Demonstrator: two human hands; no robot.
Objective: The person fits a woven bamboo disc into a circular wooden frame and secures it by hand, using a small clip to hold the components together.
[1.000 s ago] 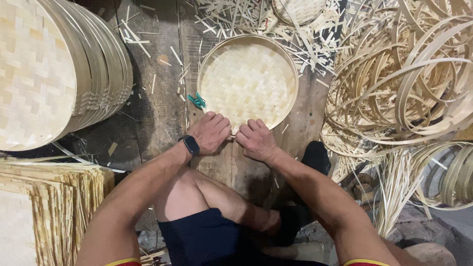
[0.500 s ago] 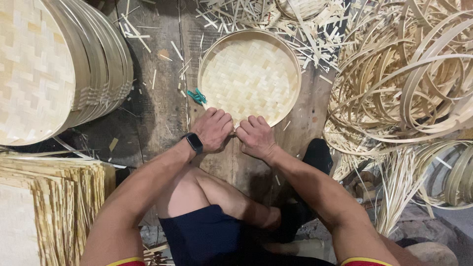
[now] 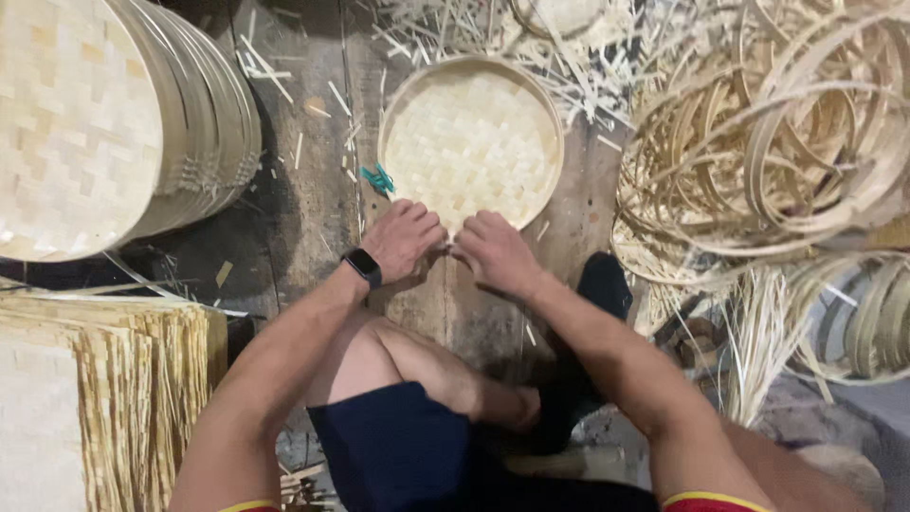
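Trays in hand: one round woven bamboo tray (image 3: 471, 142), pale checkered weave with a raised hoop rim, lying flat on the dark plank floor (image 3: 284, 228) right in front of the knees.
Left hand (image 3: 403, 239): curled over the near edge of the tray, fingers bent down tight on the rim. Can't see a gap between fingers and thumb from up here, so it reads as a narrow pinch on the rim.
Right hand (image 3: 495, 251): same deal, knuckles up, fingers folded onto the rim right beside the left one. The two hands are almost touching each other.
Watch: one black wrist watch (image 3: 363, 266) on the left wrist.
Green thing: one little teal clip or tie (image 3: 379, 177) just off the tray's left edge, touching or nearly touching the rim, hard to say which.
Finished trays: a stack of big woven trays (image 3: 104, 123) leaning on edge at upper left. I count roughly eight rims, but they overlap too much to be sure.
Woven sheets: a pile of flat woven mats (image 3: 95, 398) at lower left with frayed ends, count not readable.
Hoops: a big tangle of bent bamboo hoops (image 3: 777, 133) on the right, way too many to count.
Scraps: loose bamboo slivers (image 3: 445, 28) scattered beyond the tray.
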